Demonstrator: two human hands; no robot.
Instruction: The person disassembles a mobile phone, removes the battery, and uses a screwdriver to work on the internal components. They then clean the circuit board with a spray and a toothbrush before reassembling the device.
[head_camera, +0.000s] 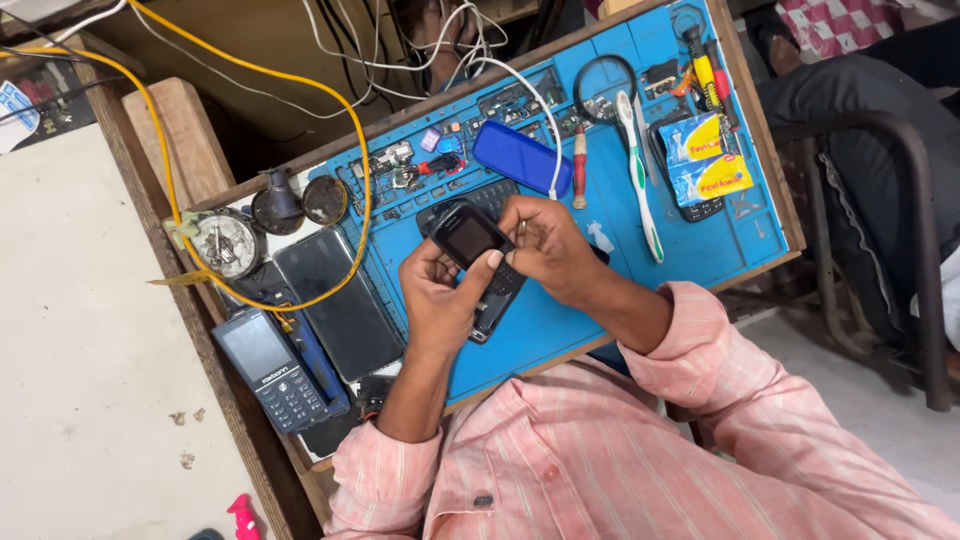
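Lying at the left edge of the wooden bench, a dark keypad handset with a grey screen (268, 368) rests beside a black flat smartphone (338, 303), and a yellow cable (352, 130) loops over both. Just right of them, above the blue rubber work mat (700, 250), the person's left hand (435, 300) is closed around a small black phone with a dark screen (468, 236), its thumb pressed on the lower edge of the screen. The phone is held tilted, clear of the mat. The right hand (550, 245) curls narrowly against the phone's right side, fingertips touching it; whether it pinches a small tool there is hard to tell. Behind the hands lies a blue oblong case (520, 157), then a white-and-green toothbrush (640, 180). Farther right, two yellow-and-blue sachets (705, 158) sit on a dark device near the mat's edge.
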